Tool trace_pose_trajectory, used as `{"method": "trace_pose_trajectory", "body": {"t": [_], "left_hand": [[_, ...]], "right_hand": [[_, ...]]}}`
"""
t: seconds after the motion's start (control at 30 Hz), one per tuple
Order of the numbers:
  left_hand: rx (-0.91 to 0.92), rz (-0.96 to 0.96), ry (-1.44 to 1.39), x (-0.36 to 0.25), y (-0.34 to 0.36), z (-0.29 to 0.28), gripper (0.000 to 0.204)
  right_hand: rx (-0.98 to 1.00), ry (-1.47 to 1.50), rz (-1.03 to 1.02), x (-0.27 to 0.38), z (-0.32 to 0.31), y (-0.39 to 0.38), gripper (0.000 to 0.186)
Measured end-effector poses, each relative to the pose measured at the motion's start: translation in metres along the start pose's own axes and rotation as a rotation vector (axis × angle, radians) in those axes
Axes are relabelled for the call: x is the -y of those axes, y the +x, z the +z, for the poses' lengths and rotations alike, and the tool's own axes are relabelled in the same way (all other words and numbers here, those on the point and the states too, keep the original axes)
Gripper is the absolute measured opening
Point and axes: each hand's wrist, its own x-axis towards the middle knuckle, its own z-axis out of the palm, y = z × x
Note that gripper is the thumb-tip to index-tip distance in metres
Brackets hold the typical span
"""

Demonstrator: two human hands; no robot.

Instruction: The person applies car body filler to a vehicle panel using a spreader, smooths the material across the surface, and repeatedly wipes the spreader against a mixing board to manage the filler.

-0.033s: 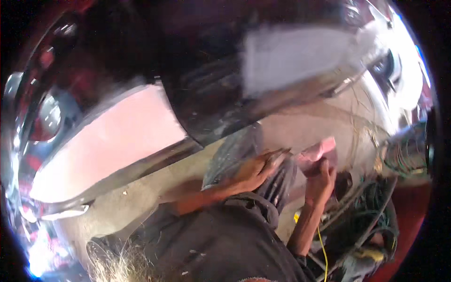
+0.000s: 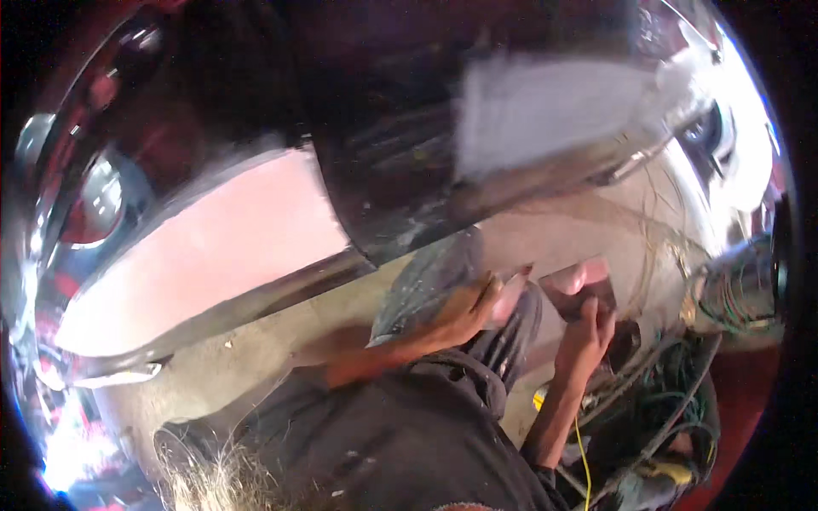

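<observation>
Floor (image 2: pixel 264 341): beige to grey-brown, dull, with uneven colouring; bare in broad stretches at left and right of centre. On it, at left: one small pale scrap (image 2: pixel 228 344), lying apart. On it, at right: thin curving strands (image 2: pixel 652 196), loose, kind unclear. Lower right: yellow cord (image 2: pixel 584 456) and tangle of green strands (image 2: pixel 694 399); contact with the floor cannot be made out. Small board (image 2: pixel 604 291): flat, dark reddish, four-cornered. On it: one lump of pink paste (image 2: pixel 574 279), smooth, lighter than the board.
</observation>
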Motion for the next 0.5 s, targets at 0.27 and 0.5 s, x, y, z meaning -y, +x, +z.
{"method": "trace_pose_trajectory", "body": {"t": [0.27,0.5], "left_hand": [[0.056,-0.602,-1.550,0.018,0.017,-0.002,0.036],[-0.079,-0.599,-1.315,-0.037,0.020,-0.041,0.049]], "right_hand": [[0.644,-0.721,-0.518,0.018,0.033,-0.041,0.061],[0.458,-1.171,-0.591,0.048,0.001,-0.006,0.058]]}}
